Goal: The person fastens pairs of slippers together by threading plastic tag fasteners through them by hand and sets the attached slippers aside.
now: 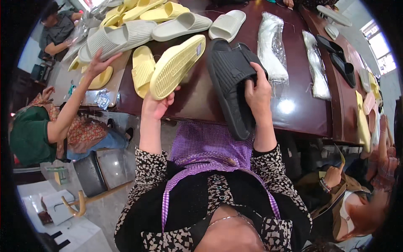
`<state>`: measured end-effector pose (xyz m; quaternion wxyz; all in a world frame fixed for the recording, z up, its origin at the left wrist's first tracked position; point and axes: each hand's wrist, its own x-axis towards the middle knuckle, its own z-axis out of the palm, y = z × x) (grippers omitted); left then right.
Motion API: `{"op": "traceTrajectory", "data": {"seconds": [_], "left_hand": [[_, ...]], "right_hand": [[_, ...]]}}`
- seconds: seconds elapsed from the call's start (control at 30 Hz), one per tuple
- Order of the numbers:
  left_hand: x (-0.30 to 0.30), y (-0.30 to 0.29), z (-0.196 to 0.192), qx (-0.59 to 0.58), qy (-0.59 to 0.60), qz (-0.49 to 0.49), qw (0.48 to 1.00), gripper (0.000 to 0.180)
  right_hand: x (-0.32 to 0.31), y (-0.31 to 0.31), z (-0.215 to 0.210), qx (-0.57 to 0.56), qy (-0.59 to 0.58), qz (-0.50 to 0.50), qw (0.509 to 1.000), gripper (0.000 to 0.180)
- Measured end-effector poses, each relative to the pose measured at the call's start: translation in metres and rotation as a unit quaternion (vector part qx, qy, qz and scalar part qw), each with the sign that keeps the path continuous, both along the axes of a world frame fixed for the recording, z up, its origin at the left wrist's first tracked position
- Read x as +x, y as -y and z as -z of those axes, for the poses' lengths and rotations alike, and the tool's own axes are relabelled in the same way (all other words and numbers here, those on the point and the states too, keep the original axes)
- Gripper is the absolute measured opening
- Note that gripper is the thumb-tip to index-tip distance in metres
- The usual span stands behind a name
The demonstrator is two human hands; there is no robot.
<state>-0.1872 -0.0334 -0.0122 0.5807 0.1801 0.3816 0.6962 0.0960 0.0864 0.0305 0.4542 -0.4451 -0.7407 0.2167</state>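
Over the near table edge, my left hand is closed round a yellow slipper, its ribbed sole and a small label turned up. Another yellow slipper lies just left of it on the table. A pair of black slippers, pressed together and tilted down over the edge, is in my right hand. The right thumb shows on top; the fingers underneath are partly hidden. Behind them lie a grey slipper and a pale slipper.
Bundles of white strips in clear plastic lie on the dark red table. Yellow slippers are heaped at the back left. A co-worker's hand reaches to a grey slipper. Black slippers sit farther right, near other people.
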Motion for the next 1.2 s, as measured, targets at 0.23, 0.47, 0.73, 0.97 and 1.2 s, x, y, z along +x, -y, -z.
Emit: {"op": "traceTrajectory", "data": {"seconds": [0.23,0.47,0.73,0.97,1.2], "left_hand": [[0.015,0.008,-0.009,-0.076,-0.491,-0.034,0.867,0.056],[-0.041,0.005,-0.053,-0.121,-0.787,-0.025,0.604,0.064],[-0.058,-0.058,-0.053,-0.049,-0.928,0.079,0.361,0.069],[-0.064,-0.061,-0.053,0.041,-0.833,0.208,0.512,0.062],[-0.021,-0.051,-0.074,-0.029,-0.775,0.314,0.548,0.044]], "right_hand": [[-0.006,-0.005,0.012,0.056,0.004,0.004,0.998,0.041],[-0.013,-0.004,0.017,0.084,0.019,-0.005,0.996,0.040],[-0.021,-0.001,0.035,0.072,0.075,-0.013,0.994,0.037],[-0.018,0.004,0.032,0.077,0.093,-0.017,0.993,0.039],[-0.032,0.009,0.028,0.102,0.054,-0.063,0.991,0.041]]}}
